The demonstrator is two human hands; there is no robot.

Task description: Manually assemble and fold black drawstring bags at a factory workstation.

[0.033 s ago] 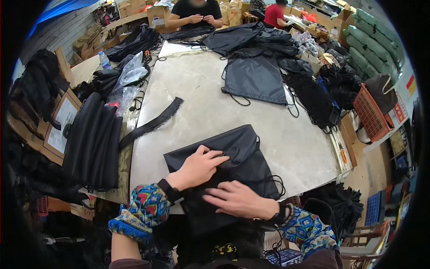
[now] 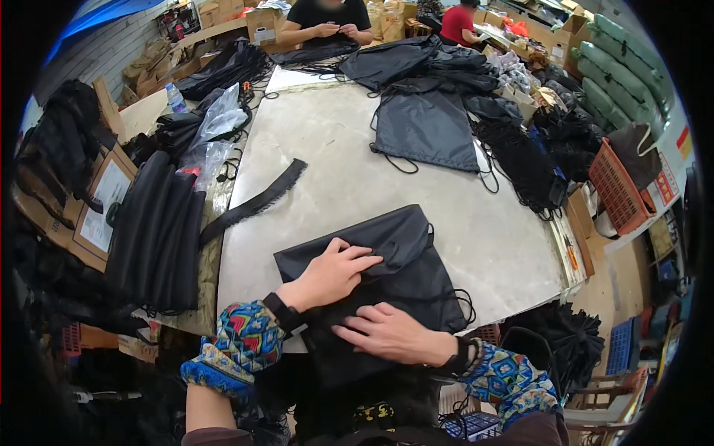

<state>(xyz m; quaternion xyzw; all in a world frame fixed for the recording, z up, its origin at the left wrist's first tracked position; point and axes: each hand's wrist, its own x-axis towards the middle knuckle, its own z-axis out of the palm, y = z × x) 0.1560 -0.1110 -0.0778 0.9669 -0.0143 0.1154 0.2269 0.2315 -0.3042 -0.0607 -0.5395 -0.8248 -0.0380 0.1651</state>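
A black drawstring bag [image 2: 405, 236] lies flat and slightly askew at the near side of the table, its lower part hanging over the edge toward me. My left hand [image 2: 336, 270] rests on its upper middle, fingers stretched over a crease in the cloth. Lower down and to the right, my right hand [image 2: 388, 334] lies on the same bag with its fingers spread. Neither hand grips the cloth. Black cord [image 2: 466, 305] loops out at the bag's right side. Farther off, another black drawstring bag [image 2: 425, 128] lies flat.
A frayed black strip [image 2: 260, 202] crosses the table's left edge beside long black fabric rolls [image 2: 152, 238]. Black bags [image 2: 401, 63] are heaped at the far side, near a seated person [image 2: 327, 22]. A bundle of black cords [image 2: 520, 167] lies along the right edge, near an orange basket [image 2: 619, 189].
My right hand has slid slightly left across the bag. My left hand stays in place on the cloth.
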